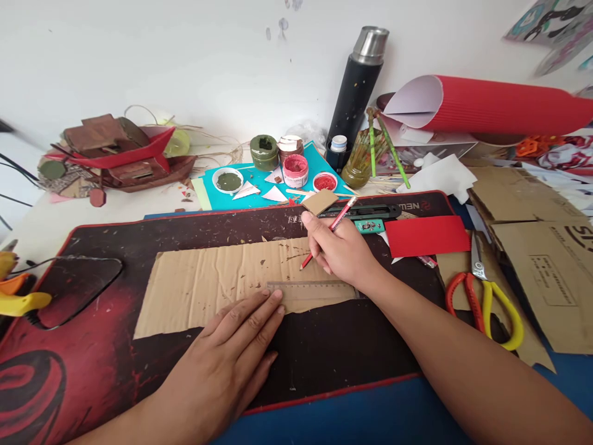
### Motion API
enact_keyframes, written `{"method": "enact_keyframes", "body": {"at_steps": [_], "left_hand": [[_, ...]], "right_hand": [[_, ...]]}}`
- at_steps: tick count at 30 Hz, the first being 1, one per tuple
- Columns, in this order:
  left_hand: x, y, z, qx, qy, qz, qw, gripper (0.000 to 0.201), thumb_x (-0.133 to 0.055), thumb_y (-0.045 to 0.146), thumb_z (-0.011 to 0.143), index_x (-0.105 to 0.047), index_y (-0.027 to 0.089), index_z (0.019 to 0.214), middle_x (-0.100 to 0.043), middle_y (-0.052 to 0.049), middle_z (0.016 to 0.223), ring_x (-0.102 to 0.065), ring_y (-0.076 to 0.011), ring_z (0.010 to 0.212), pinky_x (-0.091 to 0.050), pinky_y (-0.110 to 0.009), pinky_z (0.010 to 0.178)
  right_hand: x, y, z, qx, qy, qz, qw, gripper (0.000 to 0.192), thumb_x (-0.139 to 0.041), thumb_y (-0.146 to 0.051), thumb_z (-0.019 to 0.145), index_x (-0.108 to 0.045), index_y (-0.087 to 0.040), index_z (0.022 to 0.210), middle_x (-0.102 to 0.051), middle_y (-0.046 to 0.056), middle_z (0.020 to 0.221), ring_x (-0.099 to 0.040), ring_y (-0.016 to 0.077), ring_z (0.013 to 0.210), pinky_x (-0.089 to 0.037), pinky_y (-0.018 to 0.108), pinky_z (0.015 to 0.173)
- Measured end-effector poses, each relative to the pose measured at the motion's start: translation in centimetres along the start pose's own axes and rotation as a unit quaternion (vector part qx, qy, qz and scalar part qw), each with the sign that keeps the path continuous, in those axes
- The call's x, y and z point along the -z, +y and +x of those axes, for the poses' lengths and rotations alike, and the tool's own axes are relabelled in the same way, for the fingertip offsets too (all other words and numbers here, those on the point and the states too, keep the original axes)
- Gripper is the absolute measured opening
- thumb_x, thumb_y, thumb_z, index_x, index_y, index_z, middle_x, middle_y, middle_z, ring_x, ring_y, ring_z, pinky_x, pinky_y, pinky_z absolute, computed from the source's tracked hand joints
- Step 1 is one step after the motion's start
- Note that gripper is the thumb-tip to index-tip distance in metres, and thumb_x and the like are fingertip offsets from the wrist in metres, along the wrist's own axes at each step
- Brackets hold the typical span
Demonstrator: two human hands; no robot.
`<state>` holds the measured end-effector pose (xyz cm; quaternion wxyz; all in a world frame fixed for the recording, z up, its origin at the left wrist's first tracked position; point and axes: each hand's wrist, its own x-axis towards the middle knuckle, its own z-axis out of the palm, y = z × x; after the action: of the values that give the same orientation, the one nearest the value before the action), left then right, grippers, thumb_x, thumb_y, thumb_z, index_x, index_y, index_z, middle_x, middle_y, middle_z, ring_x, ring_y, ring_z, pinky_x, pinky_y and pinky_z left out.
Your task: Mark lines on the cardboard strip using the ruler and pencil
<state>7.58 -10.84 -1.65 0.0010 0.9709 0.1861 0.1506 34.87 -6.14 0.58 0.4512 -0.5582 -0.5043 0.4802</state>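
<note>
A long piece of corrugated cardboard (208,278) lies flat on the dark mat. Near its right end rests a clear ruler (315,290). Fingers outstretched, my left hand (241,340) presses on the cardboard and its fingertips touch the ruler's left end. My right hand (338,247) is closed around a red pencil (343,213), with the pencil tip pointing down at the cardboard just above the ruler. A small tan card piece (319,201) sits just beyond the right hand, partly hidden by it.
Open paint jars (295,170) stand on a teal sheet (259,176) at the back. Scissors (482,290) and a red strip (428,236) lie to the right, beside folded cardboard (551,272). A model boat (120,154) stands back left; a yellow-handled tool (23,303) lies left.
</note>
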Motion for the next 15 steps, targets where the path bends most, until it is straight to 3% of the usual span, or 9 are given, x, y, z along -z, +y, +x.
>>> {"method": "enact_keyframes", "body": {"at_steps": [9,15], "left_hand": [[-0.05,-0.09,0.02,-0.004,0.002,0.011,1.0,0.05,-0.052,0.021,0.11,-0.059,0.006,0.157,-0.058,-0.015,0.168,-0.052,-0.032,0.155,-0.045,-0.045,0.123],[0.07,-0.07,0.17,-0.009,0.009,0.019,1.0,0.048,-0.052,0.02,0.109,-0.061,0.007,0.155,-0.06,-0.015,0.166,-0.053,-0.0323,0.153,-0.047,-0.045,0.121]], "right_hand": [[-0.15,-0.07,0.02,-0.018,0.002,0.012,1.0,0.073,-0.055,-0.071,0.108,-0.053,-0.024,0.051,-0.041,-0.005,0.034,-0.037,0.0092,0.031,-0.03,0.025,0.039],[-0.1,0.26,0.24,-0.019,0.026,0.052,0.998,0.071,-0.062,-0.078,0.1,-0.053,-0.024,0.054,-0.042,-0.006,0.035,-0.039,0.0092,0.03,-0.035,0.025,0.039]]}}
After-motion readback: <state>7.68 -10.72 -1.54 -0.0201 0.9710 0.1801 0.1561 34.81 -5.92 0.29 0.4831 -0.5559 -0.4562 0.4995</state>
